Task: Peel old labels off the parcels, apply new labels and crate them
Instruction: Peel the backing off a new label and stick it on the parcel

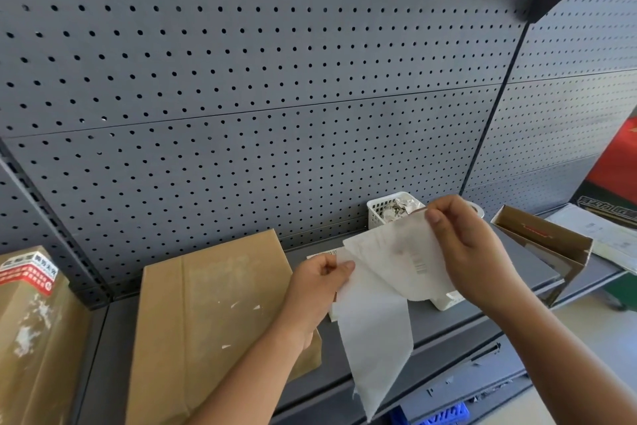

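1. Flat brown cardboard parcel [213, 304], laid on the grey metal shelf [458, 324], probably awaiting a label.
2. White paper label sheet [375, 338], lower ply pinched by the left hand [320, 281].
3. Upper ply pinched by the right hand [465, 245], seemingly for separation.

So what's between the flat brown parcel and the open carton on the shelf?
Head view: a white basket of paper scraps at the back, and nearer, the left hand and right hand pinching a white label sheet.
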The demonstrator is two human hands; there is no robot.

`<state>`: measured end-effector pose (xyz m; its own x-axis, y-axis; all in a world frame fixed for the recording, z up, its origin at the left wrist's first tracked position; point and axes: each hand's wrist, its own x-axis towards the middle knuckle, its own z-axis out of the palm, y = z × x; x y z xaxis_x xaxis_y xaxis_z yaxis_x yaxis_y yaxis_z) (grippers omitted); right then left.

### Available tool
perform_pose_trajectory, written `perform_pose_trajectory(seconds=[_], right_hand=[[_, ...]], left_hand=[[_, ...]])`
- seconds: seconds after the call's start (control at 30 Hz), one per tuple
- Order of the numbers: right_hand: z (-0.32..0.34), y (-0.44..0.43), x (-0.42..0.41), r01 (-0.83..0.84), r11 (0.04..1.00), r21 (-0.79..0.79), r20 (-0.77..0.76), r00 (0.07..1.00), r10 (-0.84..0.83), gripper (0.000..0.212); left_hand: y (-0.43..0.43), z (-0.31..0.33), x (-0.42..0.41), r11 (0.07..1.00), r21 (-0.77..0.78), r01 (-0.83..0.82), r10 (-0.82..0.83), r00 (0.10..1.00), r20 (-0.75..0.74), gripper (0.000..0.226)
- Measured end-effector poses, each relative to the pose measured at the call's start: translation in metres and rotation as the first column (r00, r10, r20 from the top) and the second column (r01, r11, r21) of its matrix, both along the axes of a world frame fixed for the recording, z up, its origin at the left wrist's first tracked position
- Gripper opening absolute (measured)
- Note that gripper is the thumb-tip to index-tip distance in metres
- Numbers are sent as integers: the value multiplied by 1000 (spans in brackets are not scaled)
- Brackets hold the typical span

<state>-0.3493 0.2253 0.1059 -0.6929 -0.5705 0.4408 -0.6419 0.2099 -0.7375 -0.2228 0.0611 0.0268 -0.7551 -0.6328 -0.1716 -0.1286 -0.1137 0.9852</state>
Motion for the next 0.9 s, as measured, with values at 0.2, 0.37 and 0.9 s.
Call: perform_pose_trajectory(seconds=[0.2, 0.37, 0.9], right_hand=[[13, 5, -10, 193, 973, -129, 22, 981, -192, 12], [22, 7, -14, 285, 931, -229, 31, 958, -285, 13], [8, -20, 15, 81, 982, -173, -76, 993, -95, 13]], left_hand=[[3, -3, -2, 997, -72, 14, -9, 998, 58, 25], [3, -4, -1, 988, -155, -2, 20, 993, 114, 30], [-5, 43, 24, 979, -149, -141, 127, 987, -94, 35]])
